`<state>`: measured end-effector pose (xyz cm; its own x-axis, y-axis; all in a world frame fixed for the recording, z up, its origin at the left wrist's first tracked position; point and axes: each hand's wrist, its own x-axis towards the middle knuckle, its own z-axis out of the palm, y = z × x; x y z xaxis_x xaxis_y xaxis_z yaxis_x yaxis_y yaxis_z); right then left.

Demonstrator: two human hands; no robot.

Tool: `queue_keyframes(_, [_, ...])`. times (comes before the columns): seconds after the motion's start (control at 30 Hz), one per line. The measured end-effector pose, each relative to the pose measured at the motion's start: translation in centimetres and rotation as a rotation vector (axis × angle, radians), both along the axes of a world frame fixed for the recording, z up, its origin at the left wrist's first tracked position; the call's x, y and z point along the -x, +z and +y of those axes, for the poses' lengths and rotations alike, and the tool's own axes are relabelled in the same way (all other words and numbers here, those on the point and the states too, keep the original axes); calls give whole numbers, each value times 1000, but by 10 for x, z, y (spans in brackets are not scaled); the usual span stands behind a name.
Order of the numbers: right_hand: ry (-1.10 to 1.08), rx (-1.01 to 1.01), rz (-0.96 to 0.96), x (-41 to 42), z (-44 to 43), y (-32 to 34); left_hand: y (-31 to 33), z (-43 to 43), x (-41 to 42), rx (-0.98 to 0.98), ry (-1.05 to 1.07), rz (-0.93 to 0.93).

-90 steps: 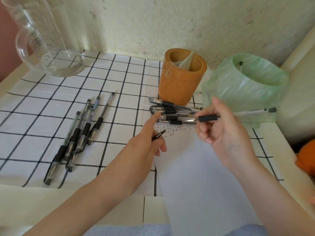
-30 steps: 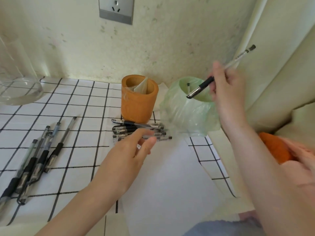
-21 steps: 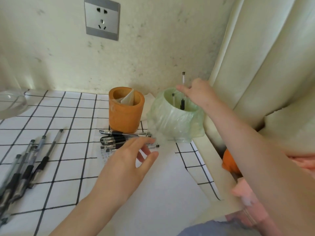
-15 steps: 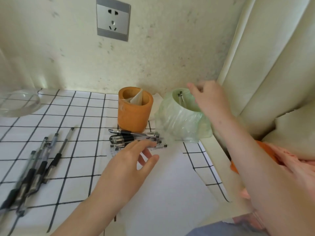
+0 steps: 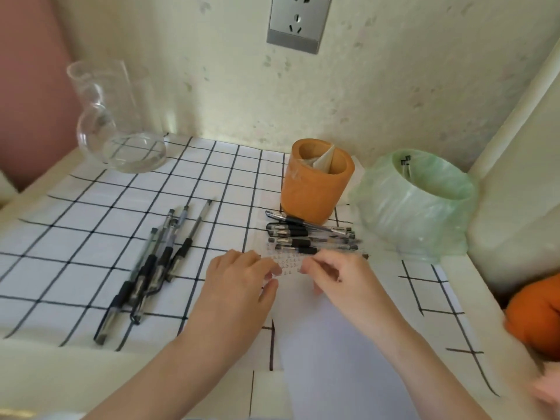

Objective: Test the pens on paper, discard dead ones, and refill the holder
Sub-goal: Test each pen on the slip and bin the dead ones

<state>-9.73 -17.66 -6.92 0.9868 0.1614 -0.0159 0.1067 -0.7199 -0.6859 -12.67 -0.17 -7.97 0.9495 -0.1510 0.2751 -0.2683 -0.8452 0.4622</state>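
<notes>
Pinching the nearest capped pen off the mid-frame stack in right hand fingertips, steadying scribbled paper under loosely curled left hand, likely for the next test.

The pen formerly held by the right hand is no longer in it; two pen ends are now seen inside the green-bagged bin, where only one was seen before. The right hand has been brought back to the paper, its fingertips at the pile of pens; a grip cannot be confirmed. The left hand has been lowered onto the paper.
</notes>
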Motion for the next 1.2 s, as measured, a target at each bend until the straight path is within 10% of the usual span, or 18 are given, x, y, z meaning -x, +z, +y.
queue_keyframes(0.5, [13, -52, 41, -3, 3, 8, -14, 41, -5, -414, 261, 10])
queue_keyframes(1.03, [116, -731, 337, 1, 19, 18, 9, 4, 6, 327, -181, -88])
queue_keyframes(1.2, [57, -833, 248, 0, 18, 17, 14, -8, 11, 556, -37, 28])
